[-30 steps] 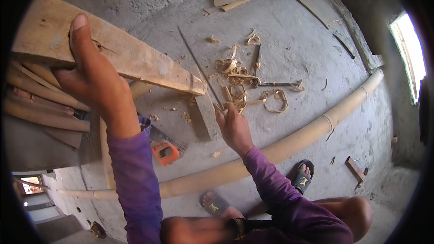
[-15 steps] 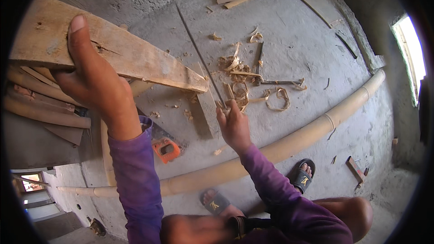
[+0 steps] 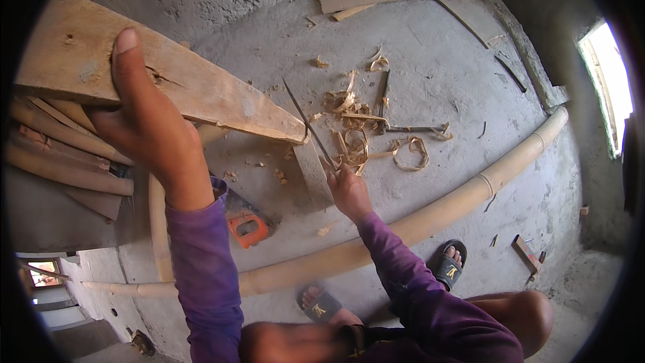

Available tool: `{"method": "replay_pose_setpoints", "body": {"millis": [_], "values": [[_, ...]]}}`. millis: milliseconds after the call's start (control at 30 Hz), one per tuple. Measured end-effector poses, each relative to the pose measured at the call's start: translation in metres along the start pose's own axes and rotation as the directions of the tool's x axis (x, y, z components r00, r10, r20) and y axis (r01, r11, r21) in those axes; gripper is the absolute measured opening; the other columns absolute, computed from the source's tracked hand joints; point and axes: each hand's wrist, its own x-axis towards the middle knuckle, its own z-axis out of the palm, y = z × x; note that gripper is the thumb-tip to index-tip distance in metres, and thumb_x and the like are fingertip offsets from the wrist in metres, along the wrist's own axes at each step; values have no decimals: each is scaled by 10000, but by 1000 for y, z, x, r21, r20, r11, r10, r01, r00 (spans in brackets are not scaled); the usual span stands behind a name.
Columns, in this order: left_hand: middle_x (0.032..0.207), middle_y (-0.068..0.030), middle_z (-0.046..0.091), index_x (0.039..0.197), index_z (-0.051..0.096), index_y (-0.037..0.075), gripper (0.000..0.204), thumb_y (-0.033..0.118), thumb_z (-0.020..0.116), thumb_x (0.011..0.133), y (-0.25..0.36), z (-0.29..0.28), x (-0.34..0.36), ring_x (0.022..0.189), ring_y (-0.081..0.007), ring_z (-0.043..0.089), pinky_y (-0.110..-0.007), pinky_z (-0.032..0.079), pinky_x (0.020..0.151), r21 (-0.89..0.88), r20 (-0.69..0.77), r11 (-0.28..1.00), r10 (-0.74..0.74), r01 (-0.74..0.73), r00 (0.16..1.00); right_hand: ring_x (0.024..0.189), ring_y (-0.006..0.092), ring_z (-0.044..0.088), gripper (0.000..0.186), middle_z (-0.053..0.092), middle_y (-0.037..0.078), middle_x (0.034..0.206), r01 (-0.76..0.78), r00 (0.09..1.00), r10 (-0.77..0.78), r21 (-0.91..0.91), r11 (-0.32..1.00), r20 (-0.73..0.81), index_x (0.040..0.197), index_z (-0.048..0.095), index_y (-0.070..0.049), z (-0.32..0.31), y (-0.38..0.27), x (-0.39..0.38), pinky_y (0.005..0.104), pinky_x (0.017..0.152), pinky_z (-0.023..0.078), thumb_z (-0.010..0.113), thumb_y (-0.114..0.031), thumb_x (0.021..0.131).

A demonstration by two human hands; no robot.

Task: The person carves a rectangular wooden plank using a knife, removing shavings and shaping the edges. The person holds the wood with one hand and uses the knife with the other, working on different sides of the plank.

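a long, pale-brown, squared wooden beam (image 3: pixel 215 94) is gripped by the l hand (image 3: pixel 161 136), thumb laid along the upper face, other fingers mostly hidden. its right end is seen over a flat, pale-grey wooden strip (image 3: pixel 311 171); contact can't be told. a thin, dark metal blade (image 3: pixel 300 109) is held closed in the r hand (image 3: pixel 349 191), slanted past that end; whether wood is touched can't be told. step in hand: prob. shaving/trimming of the beam end, w/ curled, tan wood shavings (image 3: pixel 344 102) strewn nearby on the grey concrete floor (image 3: pixel 430 47). for the next stroke, a steady beam, controlled blade angle & l hand clear of its path are prob. needed.
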Motion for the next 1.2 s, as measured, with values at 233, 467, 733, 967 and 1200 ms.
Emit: {"method": "replay_pose_setpoints", "body": {"millis": [233, 467, 733, 967, 1200], "values": [[1223, -160, 592, 1347, 470, -63, 716, 298, 818, 837, 5, -1, -4, 1078, -234, 655, -351, 564, 929, 18, -10, 999, -43, 43, 999, 725, 477, 638, 286, 644, 248, 751, -74, 996, 68, 113, 991, 56, 1060, 537, 23, 1, 7, 5, 541, 612, 484, 626, -234, 970], [1236, -169, 595, 1349, 467, -63, 702, 296, 807, 850, 2, -2, -2, 1083, -234, 654, -351, 565, 931, -8, 36, 1000, -8, 9, 999, 779, 504, 647, 272, 650, 281, 760, -49, 999, 49, 37, 998, 11, 1009, 543, 10, -2, 4, 5, 581, 684, 490, 626, -246, 969], [1258, -173, 583, 1371, 452, -71, 737, 305, 810, 848, 6, 2, -7, 1122, -238, 637, -350, 554, 951, -19, 30, 1000, 8, -7, 1000, 816, 515, 647, 285, 659, 295, 787, -54, 998, 53, 34, 998, 27, 998, 546, 17, 0, 9, 1, 590, 712, 493, 625, -254, 966], [1233, -168, 593, 1369, 455, -65, 707, 288, 798, 862, 11, 2, -9, 1101, -239, 640, -351, 553, 941, 5, 43, 1000, 17, -17, 999, 785, 500, 641, 276, 664, 280, 792, -42, 999, 43, -24, 999, 31, 1026, 541, 16, -3, 9, -3, 578, 693, 487, 618, -244, 971], [1195, -174, 611, 1319, 484, -67, 642, 282, 786, 873, 10, 1, -12, 1031, -234, 663, -353, 573, 888, 12, 16, 1000, 16, -17, 1000, 781, 498, 647, 287, 663, 278, 785, -64, 998, 64, 18, 998, 5, 1035, 546, 17, 0, 12, -7, 562, 689, 501, 619, -253, 970]]}}
